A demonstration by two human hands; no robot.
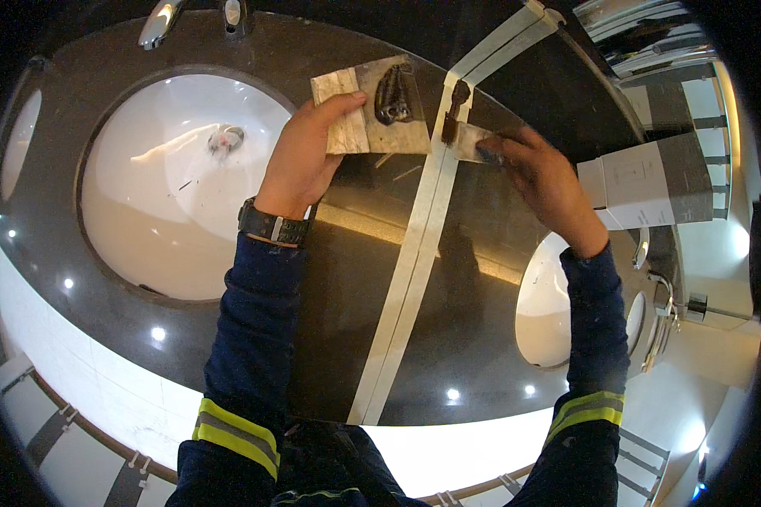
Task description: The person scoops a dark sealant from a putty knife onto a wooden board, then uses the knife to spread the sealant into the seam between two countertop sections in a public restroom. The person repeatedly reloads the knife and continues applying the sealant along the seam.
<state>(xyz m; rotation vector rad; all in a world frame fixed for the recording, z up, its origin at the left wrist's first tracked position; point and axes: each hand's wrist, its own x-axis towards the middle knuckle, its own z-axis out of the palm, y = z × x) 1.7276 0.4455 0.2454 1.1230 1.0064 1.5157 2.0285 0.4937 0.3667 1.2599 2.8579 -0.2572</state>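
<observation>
My left hand (300,156) grips a worn, flat pale board (340,93), thumb on top, and holds it over the dark counter. A glossy dark-brown lump of paste (394,97) lies on the board's right half. My right hand (543,177) is closed round a small flat scraper (472,144), whose far edge carries brown paste and meets the taped line. Two pale masking tape strips (407,262) run along a seam in the counter, front to back. A brown smear (459,95) sits on the seam just beyond the scraper. My right fingers partly hide the scraper.
A large white basin (144,245) with debris in it is at left, below a chrome faucet (161,24). Another basin (539,313) lies right, partly behind my right forearm. A white-and-grey box (638,186) stands at right on the dark counter (338,338).
</observation>
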